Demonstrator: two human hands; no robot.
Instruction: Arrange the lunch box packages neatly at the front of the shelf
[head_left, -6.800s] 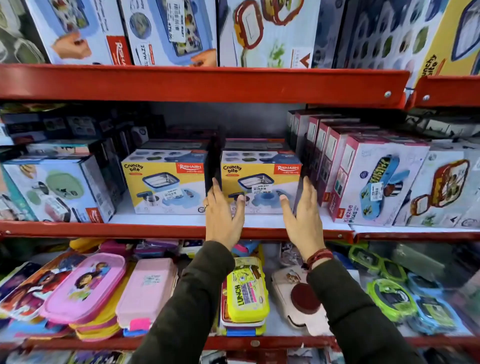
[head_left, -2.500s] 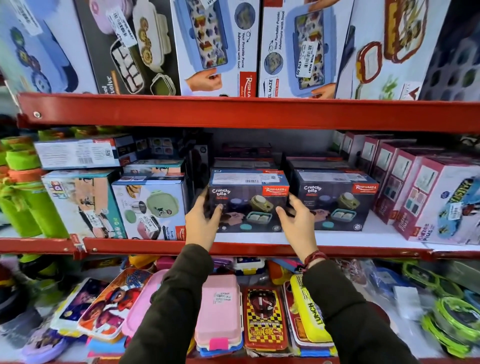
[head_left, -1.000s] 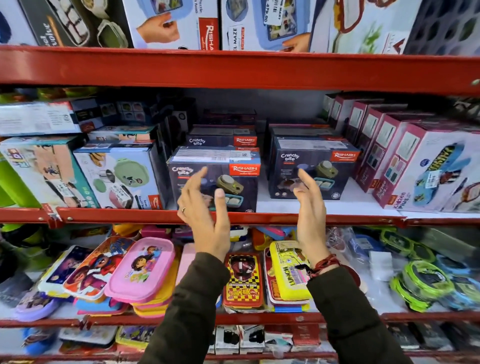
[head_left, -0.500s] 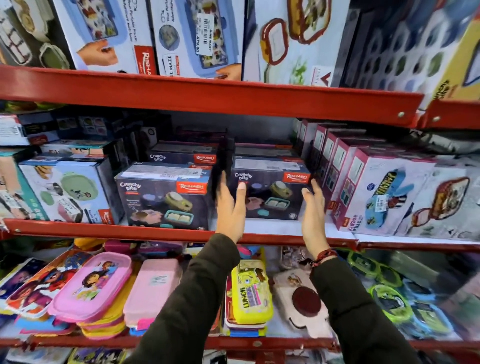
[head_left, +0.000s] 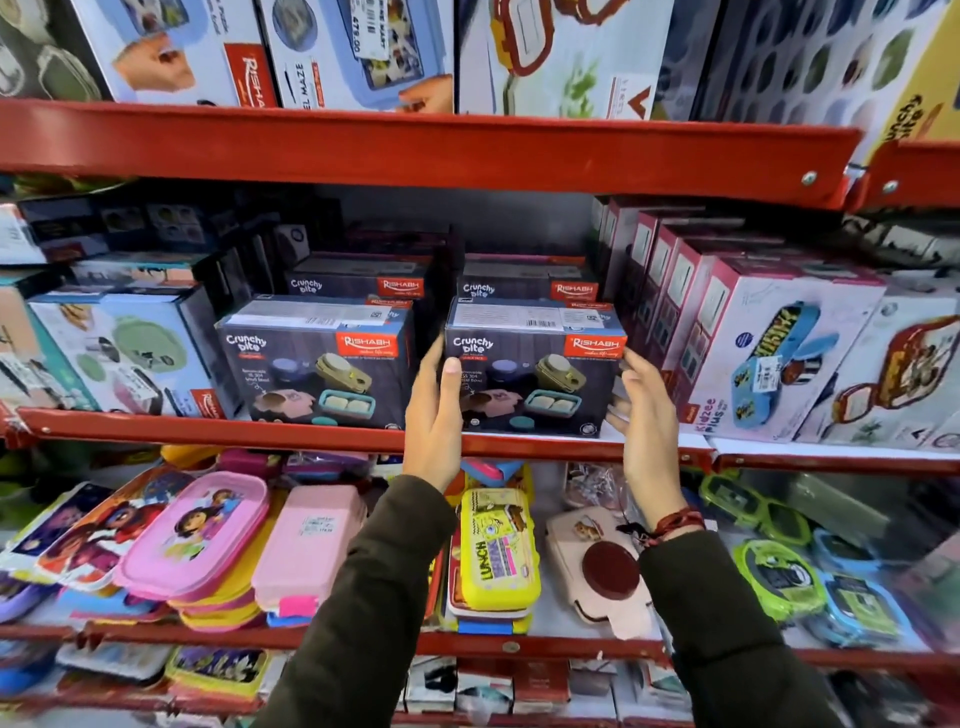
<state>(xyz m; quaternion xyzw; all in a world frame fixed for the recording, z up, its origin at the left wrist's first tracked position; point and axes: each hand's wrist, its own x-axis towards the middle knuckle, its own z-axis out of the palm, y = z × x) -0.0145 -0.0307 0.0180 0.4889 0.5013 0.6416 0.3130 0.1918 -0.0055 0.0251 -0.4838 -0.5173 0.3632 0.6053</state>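
Note:
Two dark "Crunchy bite" lunch box packages stand side by side at the front edge of the red middle shelf (head_left: 208, 428). The left package (head_left: 311, 364) stands free. Both my hands clasp the right package (head_left: 535, 374). My left hand (head_left: 434, 415) presses its left side, thumb on the front face. My right hand (head_left: 647, 426) is against its right side, fingers slightly blurred. More of the same packages (head_left: 524, 286) sit stacked behind, partly hidden.
Pink-and-white boxes (head_left: 779, 353) stand close on the right, a pale blue box (head_left: 119, 353) on the left. The upper shelf's red lip (head_left: 415, 145) hangs overhead. Below lie loose lunch boxes, among them a yellow one (head_left: 493, 551) and a pink one (head_left: 311, 545).
The right package has come forward to the shelf's front edge, level with the left one. My hands went from the left package to this one and closed on its sides.

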